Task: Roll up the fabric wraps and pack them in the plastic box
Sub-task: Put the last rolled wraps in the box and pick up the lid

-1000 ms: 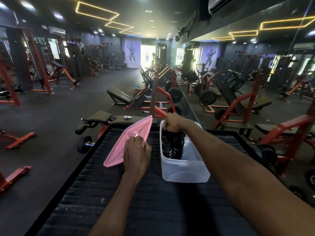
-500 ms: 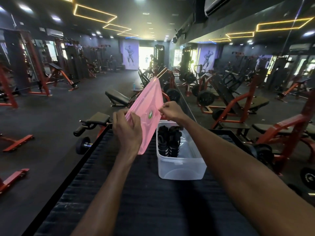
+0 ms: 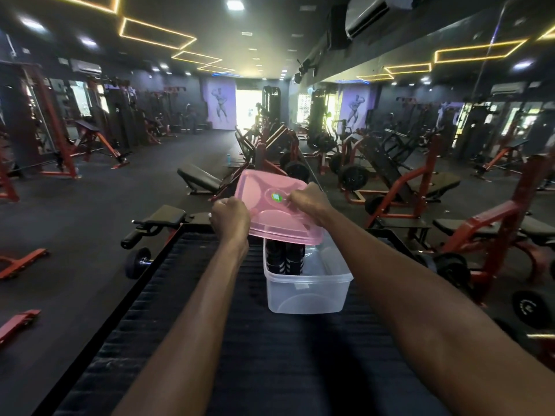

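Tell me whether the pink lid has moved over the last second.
Yes. The pink lid, gripped by the left hand and right hand, went from beside the plastic box to above its far end.

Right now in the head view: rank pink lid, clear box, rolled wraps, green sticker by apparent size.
1-2. Pink lid and clear box: look alike in extent; the lid partly hides the box, so unranked.
3. Rolled wraps, partly hidden.
4. Green sticker, smallest.

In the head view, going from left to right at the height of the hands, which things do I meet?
Dumbbell → left hand → pink lid → right hand → red bench frame.
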`<act>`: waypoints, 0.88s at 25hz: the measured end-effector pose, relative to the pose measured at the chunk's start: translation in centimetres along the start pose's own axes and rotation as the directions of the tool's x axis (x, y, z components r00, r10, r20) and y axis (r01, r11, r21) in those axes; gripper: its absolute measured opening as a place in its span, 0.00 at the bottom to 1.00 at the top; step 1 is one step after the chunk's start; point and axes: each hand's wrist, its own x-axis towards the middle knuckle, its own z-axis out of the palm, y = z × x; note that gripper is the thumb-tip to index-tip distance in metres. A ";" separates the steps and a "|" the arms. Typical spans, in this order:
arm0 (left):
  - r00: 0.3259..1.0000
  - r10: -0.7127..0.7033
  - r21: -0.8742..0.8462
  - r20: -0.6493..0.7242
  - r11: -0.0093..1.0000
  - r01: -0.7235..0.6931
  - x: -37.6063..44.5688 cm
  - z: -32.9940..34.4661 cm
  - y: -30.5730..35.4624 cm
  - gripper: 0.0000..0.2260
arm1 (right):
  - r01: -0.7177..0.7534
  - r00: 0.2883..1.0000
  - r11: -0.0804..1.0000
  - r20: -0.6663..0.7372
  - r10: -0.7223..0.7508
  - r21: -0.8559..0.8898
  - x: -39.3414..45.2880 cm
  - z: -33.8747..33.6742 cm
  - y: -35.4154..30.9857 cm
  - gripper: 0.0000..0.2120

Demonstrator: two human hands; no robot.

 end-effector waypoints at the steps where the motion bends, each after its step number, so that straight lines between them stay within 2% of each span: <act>1: 0.999 -0.002 0.068 0.040 0.998 -0.001 -0.2 0.0 -0.4 0.16 | -0.012 1.000 0.997 -0.006 0.012 -0.071 -0.2 -0.4 0.5 0.23; 5: 0.975 -0.063 0.339 0.211 0.941 -0.012 -1.4 0.4 -2.2 0.18 | -0.066 0.998 0.956 -0.021 0.063 -0.287 -1.0 -1.0 2.4 0.24; 8: 0.952 -0.042 0.585 0.303 0.797 -0.152 -2.2 0.7 -3.5 0.19 | -0.106 0.994 0.894 -0.012 0.113 -0.435 -1.5 -0.8 3.6 0.24; 10: 0.942 -0.010 0.679 0.334 0.696 -0.233 -2.6 0.7 -4.1 0.18 | -0.141 0.988 0.852 -0.017 0.153 -0.504 -2.1 -0.9 4.4 0.26; 15: 0.914 0.095 0.764 0.394 0.519 -0.383 -3.2 1.2 -4.6 0.16 | -0.110 0.992 0.871 -0.004 0.123 -0.480 -3.1 -0.7 6.1 0.34; 18: 0.907 0.123 0.788 0.403 0.457 -0.412 -3.3 1.5 -4.8 0.15 | -0.093 0.995 0.880 -0.013 0.099 -0.466 -3.7 -0.8 6.4 0.33; 20: 0.902 0.132 0.793 0.411 0.437 -0.426 -3.2 1.7 -4.9 0.14 | -0.091 0.996 0.879 -0.027 0.089 -0.467 -4.0 -1.0 6.5 0.32; 22: 0.902 0.141 0.780 0.408 0.459 -0.425 -3.2 2.1 -5.0 0.13 | -0.078 0.997 0.882 -0.034 0.070 -0.464 -4.2 -1.1 6.6 0.31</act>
